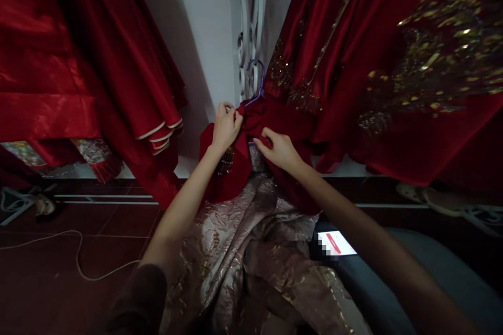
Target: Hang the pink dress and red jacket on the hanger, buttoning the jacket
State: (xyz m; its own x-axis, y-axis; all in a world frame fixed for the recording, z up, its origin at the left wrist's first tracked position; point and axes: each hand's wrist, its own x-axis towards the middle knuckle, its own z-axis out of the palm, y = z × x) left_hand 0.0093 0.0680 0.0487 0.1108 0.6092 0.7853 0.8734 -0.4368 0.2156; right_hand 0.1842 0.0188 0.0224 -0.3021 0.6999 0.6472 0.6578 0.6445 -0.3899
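A dark red velvet garment (275, 120) hangs on a purple hanger (257, 84) in front of me, with a shiny rose-gold skirt (251, 251) spreading down from it toward my lap. My left hand (226, 125) is closed, gripping the red fabric near the hanger's left shoulder. My right hand (277, 147) pinches the red fabric just below the hanger's middle. The two hands are a short distance apart on the same garment.
Red satin dresses (70, 73) hang at the left, a red dress with gold embroidery (424, 63) at the right. A white wall (204, 26) stands behind. A phone (336, 243) lies by my right forearm. A white cable (78, 256) trails over the dark red floor.
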